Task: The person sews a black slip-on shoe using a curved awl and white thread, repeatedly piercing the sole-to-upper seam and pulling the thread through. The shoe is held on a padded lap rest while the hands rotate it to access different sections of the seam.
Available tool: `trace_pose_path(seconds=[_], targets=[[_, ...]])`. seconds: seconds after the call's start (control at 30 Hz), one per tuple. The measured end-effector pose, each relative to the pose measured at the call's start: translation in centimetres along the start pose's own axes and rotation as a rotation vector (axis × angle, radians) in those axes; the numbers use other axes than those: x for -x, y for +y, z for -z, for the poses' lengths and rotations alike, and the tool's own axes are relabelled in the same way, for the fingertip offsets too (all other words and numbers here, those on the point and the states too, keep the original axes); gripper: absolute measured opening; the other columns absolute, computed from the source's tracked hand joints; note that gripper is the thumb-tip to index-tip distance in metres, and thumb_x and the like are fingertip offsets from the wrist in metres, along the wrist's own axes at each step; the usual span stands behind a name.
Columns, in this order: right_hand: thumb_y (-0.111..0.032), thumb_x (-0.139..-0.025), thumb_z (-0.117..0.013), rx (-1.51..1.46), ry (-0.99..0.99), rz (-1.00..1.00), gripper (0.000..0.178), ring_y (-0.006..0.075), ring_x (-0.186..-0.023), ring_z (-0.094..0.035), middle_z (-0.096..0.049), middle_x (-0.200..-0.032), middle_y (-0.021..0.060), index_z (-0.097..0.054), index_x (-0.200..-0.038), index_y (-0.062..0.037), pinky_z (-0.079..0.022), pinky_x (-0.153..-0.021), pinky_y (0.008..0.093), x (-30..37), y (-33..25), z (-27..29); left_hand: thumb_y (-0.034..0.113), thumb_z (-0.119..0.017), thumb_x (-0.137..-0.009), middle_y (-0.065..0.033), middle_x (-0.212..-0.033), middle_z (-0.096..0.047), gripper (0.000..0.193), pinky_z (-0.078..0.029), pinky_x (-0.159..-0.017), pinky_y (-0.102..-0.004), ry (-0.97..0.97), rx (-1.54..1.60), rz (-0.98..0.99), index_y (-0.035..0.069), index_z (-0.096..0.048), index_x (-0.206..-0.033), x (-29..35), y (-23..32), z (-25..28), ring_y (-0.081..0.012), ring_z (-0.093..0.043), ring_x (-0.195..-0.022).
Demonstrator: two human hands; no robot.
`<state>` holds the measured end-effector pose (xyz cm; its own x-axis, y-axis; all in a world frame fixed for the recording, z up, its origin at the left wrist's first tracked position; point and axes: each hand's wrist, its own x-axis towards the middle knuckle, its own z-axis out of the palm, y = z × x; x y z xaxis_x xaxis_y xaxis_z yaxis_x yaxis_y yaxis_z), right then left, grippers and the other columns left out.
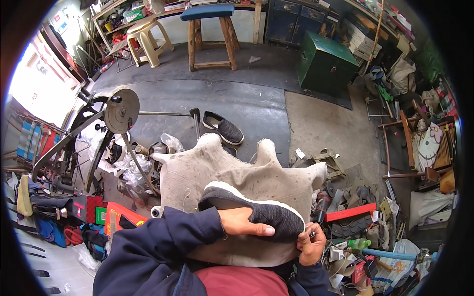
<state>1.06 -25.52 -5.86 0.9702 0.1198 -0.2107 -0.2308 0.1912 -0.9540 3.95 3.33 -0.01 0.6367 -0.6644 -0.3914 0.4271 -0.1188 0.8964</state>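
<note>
Your R hand [311,243] is pinched, thumb to fingers, on a small metal bit at the shoe's right-hand end; can't tell what tool. Your L hand [244,222] grips the shoe [276,217] mid-length, thumb flat along the near side, other fingers hidden.

Shoe's in your lap, tipped on its side, white sole edge [261,200] facing away from you. Upper is dark grey-black w/ fine lighter streaks, looks like knit; white rim curves all along the far edge.

Under it, a pale grey-beige cloth [182,172] covers your lap, dotted w/ dark spots, bunched into peaks at the far edge. Just past that, a similar dark shoe [222,127] sits upright on the dark floor mat [173,91]; bare concrete [316,121] to the right of it.

To your L, a black metal machine w/ a round wheel [122,111], plastic bags & scraps near its base. To your R, a messy pile incl. a red bar [350,212] & green bottle [359,243]. Bkgd: cream plastic stool [145,37], blue-topped wooden stool [207,12], green chest [326,61].
</note>
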Motion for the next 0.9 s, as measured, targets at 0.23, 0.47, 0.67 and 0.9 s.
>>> trace_pose_path(seconds=[0.23,0.47,0.67,0.9], targets=[[-0.017,-0.085,-0.084,-0.012,0.000,0.007,0.036,0.0047,-0.059,-0.045,-0.052,-0.093,0.0009,-0.049,-0.082,-0.0097,-0.035,-0.050,0.0203,0.0,0.1,-0.1,0.050,-0.070,-0.094,-0.0105,-0.123,-0.067,0.067,-0.046,-0.100,-0.0321,0.039,0.051,-0.071,-0.002,-0.058,-0.135,-0.5,-0.8,-0.5,-0.0176,-0.059,-0.113],[-0.017,-0.085,-0.084,-0.028,0.001,0.014,0.035,0.0045,-0.059,-0.045,-0.052,-0.093,-0.0005,-0.050,-0.082,-0.0102,-0.035,-0.050,0.0201,-0.1,0.2,0.0,0.049,-0.073,-0.092,-0.0090,-0.121,-0.068,0.069,-0.048,-0.098,-0.0320,0.059,-0.012,0.001,-0.002,-0.058,-0.136,-0.4,-0.8,-0.4,-0.0170,-0.060,-0.109],[-0.017,-0.086,-0.084,-0.034,0.004,0.016,0.035,0.0043,-0.058,-0.045,-0.052,-0.095,0.0003,-0.050,-0.081,-0.0100,-0.034,-0.049,0.0201,-0.1,0.3,0.1,0.044,-0.073,-0.093,-0.0117,-0.144,-0.055,0.075,-0.035,-0.114,-0.0341,-0.050,0.293,-0.114,-0.001,-0.047,-0.147,-1.0,-1.9,-0.6,-0.0208,-0.048,-0.133],[-0.017,-0.085,-0.084,-0.008,0.010,0.017,0.036,0.0044,-0.058,-0.045,-0.052,-0.099,0.0015,-0.050,-0.080,-0.0093,-0.034,-0.049,0.0205,-0.1,0.2,0.0,0.046,-0.071,-0.094,-0.0122,-0.144,-0.056,0.074,-0.035,-0.114,-0.0345,-0.080,0.138,-0.032,-0.001,-0.048,-0.146,-0.9,-1.6,0.1,-0.0216,-0.048,-0.133]])
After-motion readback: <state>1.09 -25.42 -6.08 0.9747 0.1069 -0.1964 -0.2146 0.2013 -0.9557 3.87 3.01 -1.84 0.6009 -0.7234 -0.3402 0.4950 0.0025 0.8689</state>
